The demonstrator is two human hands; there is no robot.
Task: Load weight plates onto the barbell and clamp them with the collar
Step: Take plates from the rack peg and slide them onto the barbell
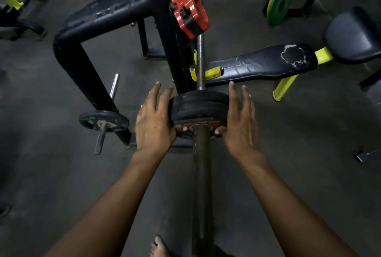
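The barbell sleeve (201,174) runs from the bottom centre away from me. Black weight plates (199,105) sit stacked on it, the near one with a red centre. My left hand (154,120) is on the plates' left edge and my right hand (237,120) on the right edge, thumbs pressed on the near face, fingers spread along the rims. A red collar (188,10) sits open further up, beside the thin bar shaft (199,58), by the black rack upright.
A black rack frame (99,23) stands at left with a small black plate (104,121) on a storage peg. A worn bench (261,64) with yellow frame lies at right. A green-yellow plate (279,4) leans at the back right. My bare foot (158,248) shows at the bottom.
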